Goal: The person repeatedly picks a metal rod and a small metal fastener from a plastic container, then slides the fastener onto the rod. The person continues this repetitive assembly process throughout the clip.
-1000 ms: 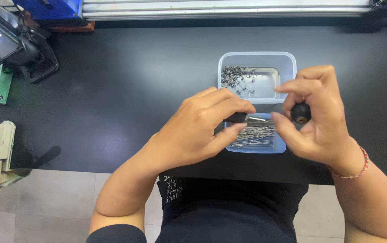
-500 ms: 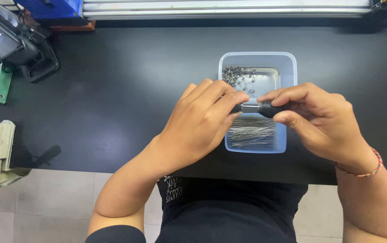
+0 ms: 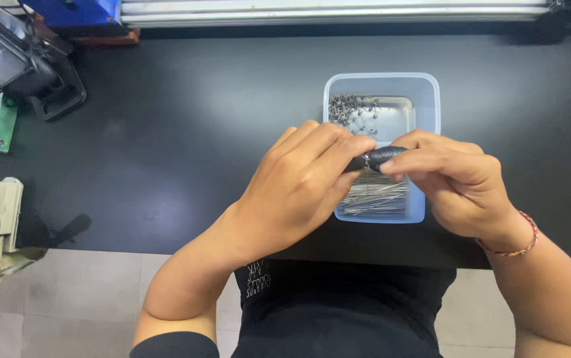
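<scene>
The small black cylindrical part (image 3: 380, 158) is dark with a textured surface. It lies roughly horizontal, raised above the pale blue plastic tray (image 3: 431, 99), pinched at both ends by fingertips. The tray holds thin metal pins (image 3: 375, 197) at its near end and small dark components (image 3: 350, 109) at its far end.

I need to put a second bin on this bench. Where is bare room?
Bare black table lies between the dark device at the left and the blue tray, and right of the tray. Crowded: over the tray, where left hand and right hand hold a black piece.
</scene>
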